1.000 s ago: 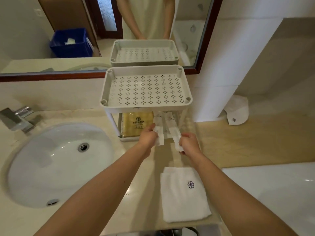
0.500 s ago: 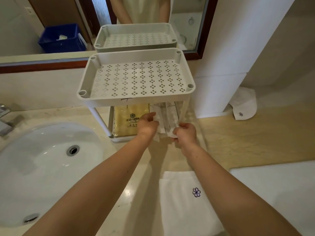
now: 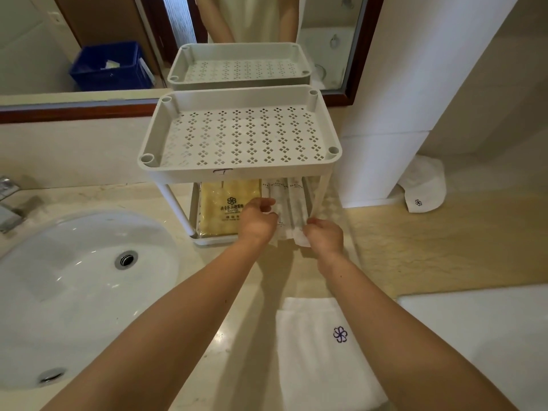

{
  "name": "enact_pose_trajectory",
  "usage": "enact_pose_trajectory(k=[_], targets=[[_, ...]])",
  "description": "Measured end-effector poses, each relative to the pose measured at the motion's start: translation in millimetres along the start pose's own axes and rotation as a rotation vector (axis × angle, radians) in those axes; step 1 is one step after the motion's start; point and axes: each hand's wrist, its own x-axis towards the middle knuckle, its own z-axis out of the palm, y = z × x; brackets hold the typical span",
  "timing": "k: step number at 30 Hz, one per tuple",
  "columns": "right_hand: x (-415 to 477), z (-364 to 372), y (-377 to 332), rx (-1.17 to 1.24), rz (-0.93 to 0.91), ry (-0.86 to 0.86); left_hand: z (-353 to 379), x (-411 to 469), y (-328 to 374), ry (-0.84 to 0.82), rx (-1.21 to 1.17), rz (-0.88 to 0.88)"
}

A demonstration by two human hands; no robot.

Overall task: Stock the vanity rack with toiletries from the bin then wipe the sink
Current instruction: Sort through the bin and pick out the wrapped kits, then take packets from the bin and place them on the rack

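A white two-tier vanity rack [image 3: 237, 173] stands on the counter against the mirror; its perforated top tray holds nothing. On the lower shelf lies a yellow packet [image 3: 221, 203] and, right of it, several long white sachets [image 3: 292, 200]. My left hand [image 3: 256, 219] pinches the near end of the left sachets. At the front edge of the lower shelf, my right hand [image 3: 324, 235] grips the near end of a white sachet. The white oval sink [image 3: 74, 289] sits left of the rack.
A folded white towel [image 3: 320, 354] with a purple flower logo lies on the counter below my hands. A chrome tap [image 3: 9, 206] is at the far left. The blue bin [image 3: 109, 66] shows in the mirror. Another white cloth [image 3: 424, 185] lies at the right, beside a white pillar.
Both hands have pushed the white sachets further onto the lower shelf. The camera has moved closer to the rack.
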Motion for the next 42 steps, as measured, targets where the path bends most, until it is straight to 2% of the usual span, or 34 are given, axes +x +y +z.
enact_pose_trajectory(k=[14,22,31,42], targets=[[-104,-27,-38,-0.083,-0.012,-0.13,-56,-110,18,-0.094,-0.137,-0.037],[-175,-11,-34,-0.177,-0.093,-0.282,-108,-168,9,-0.025,-0.217,-0.082],[-240,36,-29,-0.216,-0.126,-0.564,-179,-217,-19,0.153,-0.29,-0.099],[-299,89,-22,-0.344,-0.211,-0.91,-245,-291,-52,0.523,-0.401,-0.173]])
